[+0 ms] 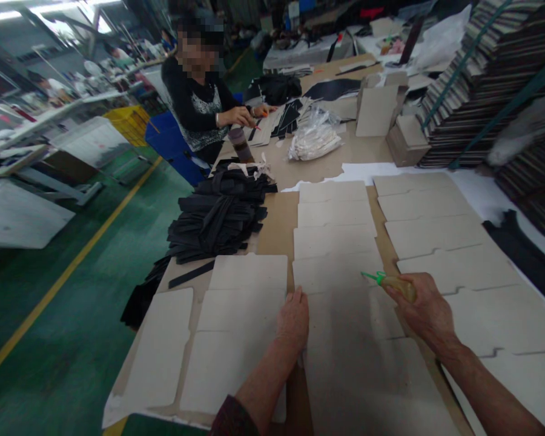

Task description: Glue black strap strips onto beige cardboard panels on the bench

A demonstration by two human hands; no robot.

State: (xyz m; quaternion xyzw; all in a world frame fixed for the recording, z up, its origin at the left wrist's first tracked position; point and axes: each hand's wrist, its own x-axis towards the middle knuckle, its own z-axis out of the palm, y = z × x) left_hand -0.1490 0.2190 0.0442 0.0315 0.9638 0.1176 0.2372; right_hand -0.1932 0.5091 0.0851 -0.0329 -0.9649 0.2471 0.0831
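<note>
My right hand (424, 306) is wrapped round a small squeeze bottle (402, 287) of yellowish liquid. Its green nozzle points left, above the middle column of overlapping grey-beige cardboard panels (333, 242). My left hand (294, 321) lies palm down at the left edge of that column, fingers stretched forward and touching the board; nothing shows in its grasp. To its left is another column of cardboard panels (236, 345), with a single cardboard panel (161, 345) beside it. A third column of panels (454, 266) runs along the right, past my right hand.
Black fabric strips (218, 218) are heaped at the table's left edge. A co-worker (204, 91) sits at the far left side, hands on dark pieces. Beyond the panels are a plastic bag (315, 136) and a tall strapped stack of boards (485, 85).
</note>
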